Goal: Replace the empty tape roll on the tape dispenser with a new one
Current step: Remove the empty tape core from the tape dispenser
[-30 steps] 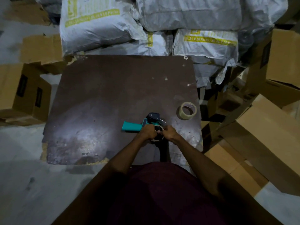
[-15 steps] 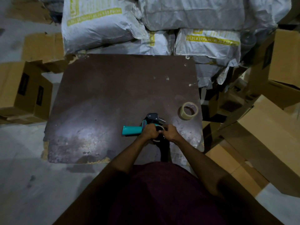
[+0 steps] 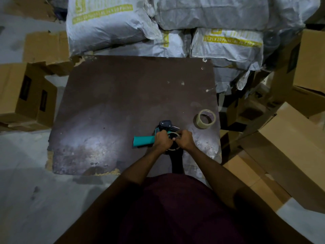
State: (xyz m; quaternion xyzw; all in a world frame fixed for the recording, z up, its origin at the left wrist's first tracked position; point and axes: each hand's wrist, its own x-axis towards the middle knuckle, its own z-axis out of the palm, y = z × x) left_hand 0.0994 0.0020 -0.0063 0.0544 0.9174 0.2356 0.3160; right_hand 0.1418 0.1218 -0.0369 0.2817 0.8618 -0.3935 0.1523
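1. The left hand (image 3: 162, 140) and right hand (image 3: 186, 140) meet near the tabletop's (image 3: 114, 106) front edge, toward its right side.
2. The left hand grips the tape dispenser (image 3: 154, 136); its teal handle points left.
3. The right hand's fingers close on a thin tape ring (image 3: 175, 134) at the dispenser.
4. One tape roll (image 3: 204, 118) stands beyond the right hand, near the right edge.
5. Bare tabletop spreads left and ahead of the hands.
6. Sacks (image 3: 112, 23) crowd the far edge; cardboard boxes (image 3: 24, 95) flank both sides.
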